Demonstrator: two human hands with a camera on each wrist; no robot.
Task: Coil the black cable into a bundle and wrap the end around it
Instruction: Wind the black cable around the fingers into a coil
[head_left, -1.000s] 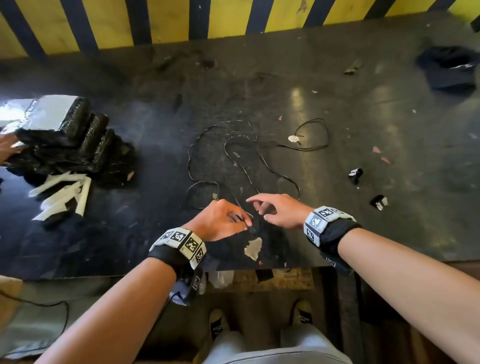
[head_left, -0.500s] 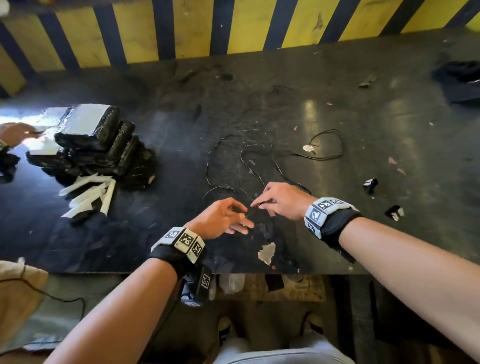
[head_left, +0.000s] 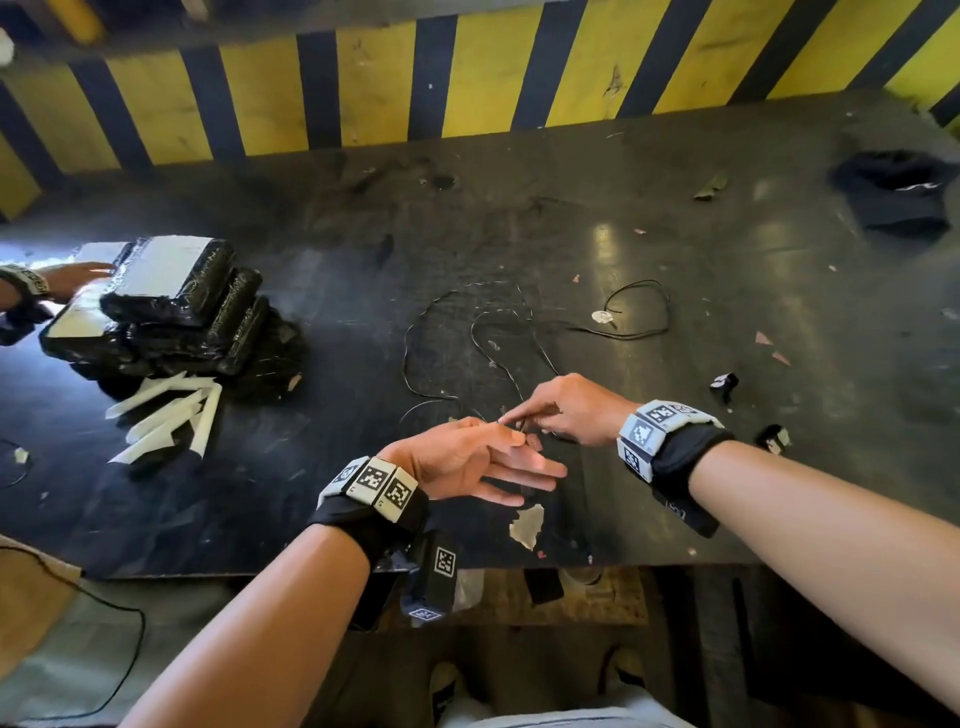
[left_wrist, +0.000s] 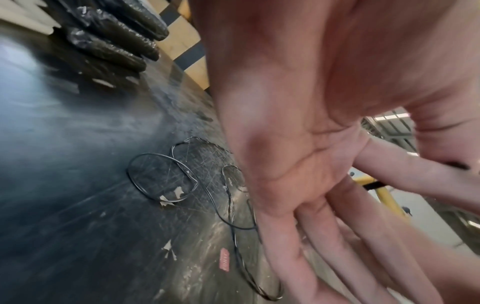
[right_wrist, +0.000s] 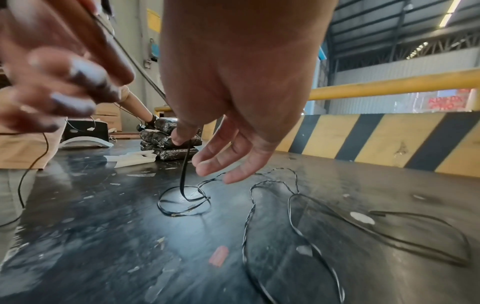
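A thin black cable (head_left: 406, 353) lies in loose loops on the dark table (head_left: 675, 208), its far end curled at the right. My left hand (head_left: 498, 457) is near the front edge with its fingers stretched straight. Its thumb seems to pin the cable against the index finger. My right hand (head_left: 524, 418) meets it from the right. In the right wrist view my right hand (right_wrist: 182, 139) pinches the cable (right_wrist: 183, 170) between thumb and index, and a strand hangs down to a small loop on the table. The left wrist view shows the flat left palm (left_wrist: 324, 164) above the cable loops (left_wrist: 128, 172).
A stack of black wrapped packs (head_left: 176, 306) and white strips (head_left: 166, 415) sit at the left, where another person's hand (head_left: 67, 278) reaches in. A black cloth (head_left: 904, 192) lies far right. Small black-and-white scraps (head_left: 724, 384) are beside my right wrist. A striped barrier (head_left: 467, 88) backs the table.
My left hand has gone from curled to fingers stretched straight. My right hand has moved left, bringing the pinched cable up to the left thumb.
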